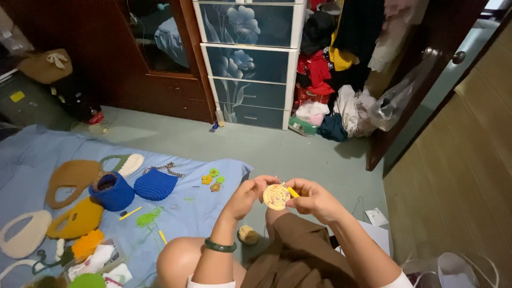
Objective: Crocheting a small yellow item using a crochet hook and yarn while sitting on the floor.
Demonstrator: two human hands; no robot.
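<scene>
My left hand [246, 196] pinches the left edge of a small round cream crochet piece [276, 197] held up over my lap. My right hand [314, 198] grips a yellow-handled crochet hook [290, 190] whose metal tip pokes at the top of the round piece. A green bangle [220, 246] sits on my left wrist. A ball of tan yarn [248, 234] lies on the floor between my knees, below the hands.
A blue blanket [32, 154] on the left carries crochet bags: two blue ones [154, 184], a brown one [72, 178], a yellow one [80, 218], a white one [24, 234], plus small crochet flowers [213, 179]. A drawer unit [249, 64], piled clothes [330, 80] and a door [426, 64] stand behind.
</scene>
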